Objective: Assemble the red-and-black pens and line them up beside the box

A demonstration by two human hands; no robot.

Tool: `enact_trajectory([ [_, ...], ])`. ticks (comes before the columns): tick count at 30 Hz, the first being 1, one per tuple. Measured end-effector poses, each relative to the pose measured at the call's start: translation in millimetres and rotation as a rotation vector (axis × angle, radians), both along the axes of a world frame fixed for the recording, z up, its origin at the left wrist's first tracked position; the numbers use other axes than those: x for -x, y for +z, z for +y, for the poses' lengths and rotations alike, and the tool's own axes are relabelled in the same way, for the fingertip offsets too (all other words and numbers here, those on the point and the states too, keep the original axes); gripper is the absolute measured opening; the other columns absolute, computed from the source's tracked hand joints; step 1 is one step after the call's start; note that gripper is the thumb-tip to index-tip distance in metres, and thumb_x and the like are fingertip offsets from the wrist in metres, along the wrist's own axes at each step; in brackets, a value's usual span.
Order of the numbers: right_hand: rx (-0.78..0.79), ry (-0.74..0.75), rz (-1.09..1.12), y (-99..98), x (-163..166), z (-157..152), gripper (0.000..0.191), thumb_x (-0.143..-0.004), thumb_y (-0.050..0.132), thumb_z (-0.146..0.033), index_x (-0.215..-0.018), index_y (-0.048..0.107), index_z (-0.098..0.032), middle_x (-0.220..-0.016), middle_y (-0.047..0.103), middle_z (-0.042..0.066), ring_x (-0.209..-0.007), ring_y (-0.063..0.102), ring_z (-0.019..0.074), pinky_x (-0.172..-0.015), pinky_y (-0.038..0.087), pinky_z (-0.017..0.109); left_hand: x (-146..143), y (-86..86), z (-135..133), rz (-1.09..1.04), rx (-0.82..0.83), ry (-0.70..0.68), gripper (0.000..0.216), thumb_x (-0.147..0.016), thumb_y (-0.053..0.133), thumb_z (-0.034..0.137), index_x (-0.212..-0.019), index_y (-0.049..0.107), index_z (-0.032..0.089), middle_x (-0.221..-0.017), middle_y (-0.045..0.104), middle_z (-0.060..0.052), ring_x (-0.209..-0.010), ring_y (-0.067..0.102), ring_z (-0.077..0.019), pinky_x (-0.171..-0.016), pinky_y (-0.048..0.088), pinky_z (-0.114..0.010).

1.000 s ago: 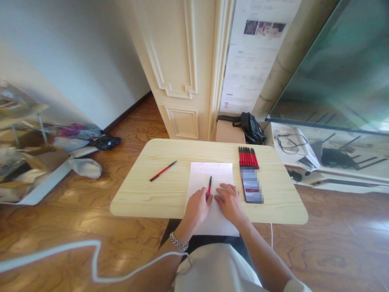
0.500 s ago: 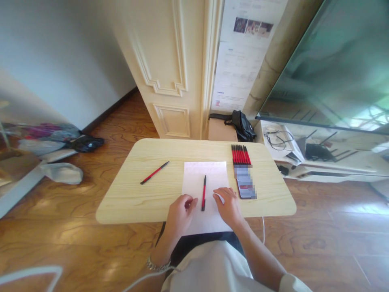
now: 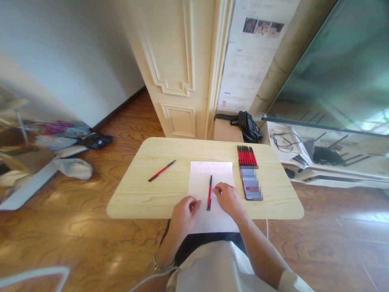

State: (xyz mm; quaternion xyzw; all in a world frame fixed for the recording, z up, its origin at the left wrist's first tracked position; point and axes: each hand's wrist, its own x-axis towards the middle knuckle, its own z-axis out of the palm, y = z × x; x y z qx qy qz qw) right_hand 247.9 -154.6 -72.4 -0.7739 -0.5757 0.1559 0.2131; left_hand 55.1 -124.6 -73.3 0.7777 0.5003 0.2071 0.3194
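A red pen with black ends (image 3: 209, 194) lies lengthwise on a white sheet of paper (image 3: 202, 170), its pointed end toward the far edge. To its left, my left hand (image 3: 184, 213) rests over the paper's left side, fingers loosely curled and thumb apart, with nothing visible in it. My right hand (image 3: 227, 198) hovers close to the pen's right side. Its fingers are bent, thumb and forefinger slightly apart, and I see no contact with the pen. A second red pen (image 3: 162, 170) lies slanted on the light wooden table (image 3: 133, 194), left of the paper.
Several red pens (image 3: 247, 155) lie in a row at the table's far right. Just below them is a phone (image 3: 251, 184) with a blurred screen. A black bag (image 3: 247, 126) sits behind the table, and a low white cabinet (image 3: 328, 178) stands to the right.
My right hand has come nearer to the pen on the paper, its fingers more bent. The left hand has barely moved. The whole view has shifted slightly, so everything appears further right.
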Motion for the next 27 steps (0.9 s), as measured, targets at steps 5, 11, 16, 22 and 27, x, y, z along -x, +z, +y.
enact_trajectory([
  [5,0.114,-0.054,-0.103,1.6,3.2,25.8,0.040,-0.087,0.043,-0.054,-0.083,0.065,-0.021,-0.077,0.069,0.009,-0.072,0.062,0.0217,-0.062,0.038,0.030,1.5,-0.3,-1.3,-0.010,0.009,0.000,0.027,-0.087,0.045,0.041,-0.072,0.058,0.022,-0.066,0.062,-0.001,-0.060,0.057,-0.0147,-0.058,0.041,-0.024],
  [11,0.219,-0.082,-0.190,3.2,9.5,42.2,0.059,-0.083,0.036,-0.067,-0.089,0.067,-0.016,-0.083,0.068,0.017,-0.076,0.063,0.0275,-0.065,0.041,0.036,2.7,-0.1,-1.5,-0.035,0.038,0.006,0.027,-0.087,0.045,0.041,-0.073,0.058,0.021,-0.065,0.062,-0.001,-0.058,0.056,-0.0144,-0.058,0.040,-0.024],
  [16,0.275,-0.083,-0.192,1.2,10.2,49.8,0.056,-0.080,0.043,-0.064,-0.090,0.068,-0.015,-0.087,0.068,0.018,-0.082,0.063,0.0301,-0.067,0.041,0.036,0.9,2.0,-0.6,-0.050,0.055,0.011,0.028,-0.086,0.046,0.042,-0.072,0.059,0.021,-0.063,0.061,0.000,-0.057,0.055,-0.0142,-0.058,0.039,-0.024],
  [22,0.249,-0.078,0.042,5.9,-2.2,52.5,0.042,-0.084,0.046,-0.050,-0.078,0.068,-0.015,-0.078,0.068,0.014,-0.078,0.063,0.0243,-0.067,0.041,0.031,-3.8,12.7,2.9,-0.179,0.123,0.020,0.028,-0.086,0.048,0.044,-0.078,0.062,0.021,-0.069,0.065,-0.002,-0.064,0.059,-0.0164,-0.063,0.041,-0.025],
  [27,0.030,0.093,0.699,13.9,-3.2,36.4,0.039,-0.087,0.043,-0.046,-0.078,0.065,-0.016,-0.069,0.064,0.004,-0.065,0.058,0.0150,-0.062,0.042,0.026,-19.0,16.6,5.2,-0.482,0.423,-0.034,0.034,-0.086,0.048,0.048,-0.091,0.065,0.018,-0.079,0.068,-0.007,-0.071,0.063,-0.0193,-0.066,0.046,-0.028],
])
